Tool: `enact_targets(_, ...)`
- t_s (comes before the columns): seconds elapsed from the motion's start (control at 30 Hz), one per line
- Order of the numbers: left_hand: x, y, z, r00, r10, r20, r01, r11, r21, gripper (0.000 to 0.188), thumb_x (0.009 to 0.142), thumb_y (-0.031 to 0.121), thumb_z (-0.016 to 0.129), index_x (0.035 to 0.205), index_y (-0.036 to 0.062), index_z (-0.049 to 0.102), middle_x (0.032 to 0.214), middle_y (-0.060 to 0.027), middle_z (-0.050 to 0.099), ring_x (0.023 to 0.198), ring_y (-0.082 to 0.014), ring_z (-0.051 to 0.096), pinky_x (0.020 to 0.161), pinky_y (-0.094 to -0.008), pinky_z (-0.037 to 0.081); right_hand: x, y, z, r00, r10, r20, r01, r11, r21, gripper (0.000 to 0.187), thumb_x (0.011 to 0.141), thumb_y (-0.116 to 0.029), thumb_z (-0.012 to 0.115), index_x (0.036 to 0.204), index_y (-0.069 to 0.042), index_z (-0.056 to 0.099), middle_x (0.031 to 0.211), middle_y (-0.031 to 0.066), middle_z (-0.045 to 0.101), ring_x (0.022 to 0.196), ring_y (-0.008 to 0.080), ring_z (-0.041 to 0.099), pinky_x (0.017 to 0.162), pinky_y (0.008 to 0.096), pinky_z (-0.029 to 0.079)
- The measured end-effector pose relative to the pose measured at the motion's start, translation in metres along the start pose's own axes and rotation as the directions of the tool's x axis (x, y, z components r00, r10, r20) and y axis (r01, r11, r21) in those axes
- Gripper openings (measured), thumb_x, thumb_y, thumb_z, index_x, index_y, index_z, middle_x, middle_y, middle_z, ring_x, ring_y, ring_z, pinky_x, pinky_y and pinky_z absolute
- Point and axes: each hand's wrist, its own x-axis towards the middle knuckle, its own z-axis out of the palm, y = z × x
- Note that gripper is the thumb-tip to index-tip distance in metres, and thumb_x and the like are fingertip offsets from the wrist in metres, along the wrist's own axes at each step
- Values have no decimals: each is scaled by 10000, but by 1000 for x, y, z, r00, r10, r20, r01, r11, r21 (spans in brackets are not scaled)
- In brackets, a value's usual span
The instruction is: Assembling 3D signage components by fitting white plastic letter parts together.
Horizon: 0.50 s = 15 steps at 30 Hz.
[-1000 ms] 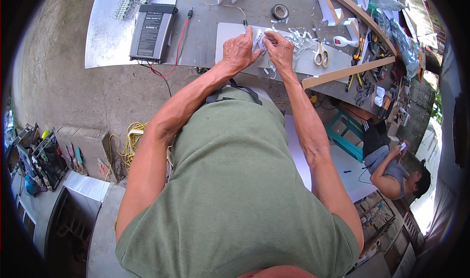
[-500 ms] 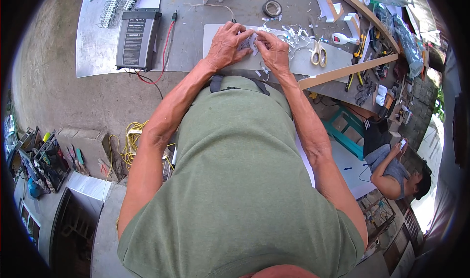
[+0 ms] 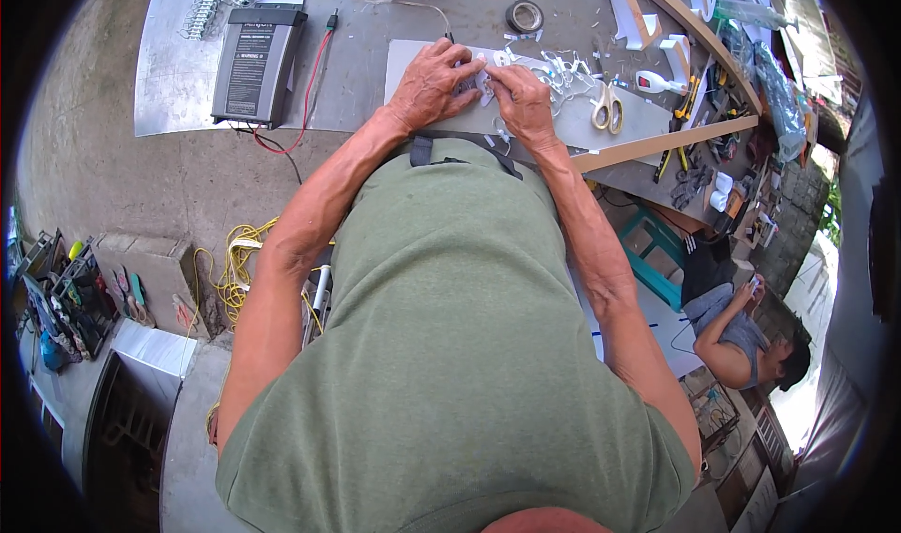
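Observation:
A small white flat piece point(image 3: 484, 88) lies between my two hands, over a pale grey board point(image 3: 402, 61) on the metal worktable. My left hand point(image 3: 435, 83) steadies it, thumb and index finger bent around its left side. From the right, my right hand point(image 3: 523, 104) pinches at its edge with thumb and forefinger; the fingers partly cover it, and its full shape cannot be made out. Just beyond my right hand is a tangle of white wired strips point(image 3: 566, 75). Scissors with pale handles point(image 3: 607, 111) rest on the board further right.
A black and grey power box point(image 3: 260, 68) with red and black leads stands at the left. A roll of dark tape point(image 3: 524, 16) lies farther back. White and tan block letters point(image 3: 631, 15), a white bottle point(image 3: 660, 81) and a long tan strip point(image 3: 671, 143) are at the right. A seated person point(image 3: 741, 336) holds a phone.
My hands stay at the same small piece, with the right fingers shifting slightly over it. The view has moved a little, and the seated person's arms appear slightly shifted.

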Motion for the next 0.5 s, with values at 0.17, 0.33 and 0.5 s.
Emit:
enact_targets(0.17,0,1,-2,1000,1,-16,-1,1000,3,516,806,243,812,1291,122,685,1086,-71,610,986,-255,551,896,-392,487,2,4,-1,998,-34,61,36,999,-30,186,876,-30,693,1060,-19,716,918,151,691,871,341,659,785,433,516)
enact_targets(0.33,2,5,-3,999,-17,-28,17,1000,-20,513,788,236,807,1273,115,686,1076,-73,603,993,-260,550,907,-395,486,4,3,-5,993,3,114,4,998,-56,165,875,-63,712,1033,-19,726,881,152,685,850,334,659,762,433,518)
enact_targets(0.5,1,3,-2,999,-4,-48,3,1000,-8,490,791,272,782,1236,98,677,1067,-73,606,1026,-256,550,886,-392,460,9,-2,-4,987,117,112,-110,992,-66,117,876,-92,724,955,-7,743,828,170,691,755,336,683,692,441,531)
